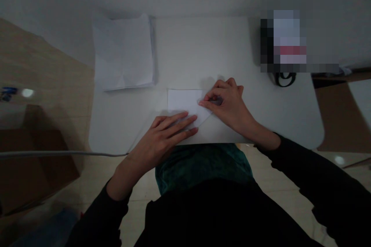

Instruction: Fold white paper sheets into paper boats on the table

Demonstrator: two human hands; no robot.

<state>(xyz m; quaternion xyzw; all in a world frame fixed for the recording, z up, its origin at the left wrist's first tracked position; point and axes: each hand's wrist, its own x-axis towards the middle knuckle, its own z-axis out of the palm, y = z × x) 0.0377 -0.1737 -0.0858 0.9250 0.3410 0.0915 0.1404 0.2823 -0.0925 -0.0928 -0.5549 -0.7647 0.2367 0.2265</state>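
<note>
- Found a small, white, flat sheet of paper [182, 100] near the front edge of a pale, round-cornered tabletop [203, 54], with a slanting edge at lower right.
- Saw the left hand [168, 133] laid flat over the sheet's lower part, fingers stretched and slightly parted, gripping nothing.
- Saw the right hand [223, 101] at the sheet's right side, thumb and forefinger brought narrowly together at the paper; could not tell whether pinching it or only pressing on it.
- Noted dark sleeves [307, 173] on both arms.
- Spotted a stack of large white paper sheets [124, 54] at the table's back left, well apart from both hands.
- Saw at the back right a blurred-out dark and pale object [286, 34], with a black loop [285, 81] just below.
- Traced a thin grey cable [63, 154] leftward from beside the left wrist.
- Noticed dark green, velvety cloth [203, 166] below the front edge.
- Found a brown cardboard box [43, 166] on the pale floor [139, 208] at left; could not make out any contents.
- Glimpsed a brown cardboard-like panel [342, 115] right of the table.
</note>
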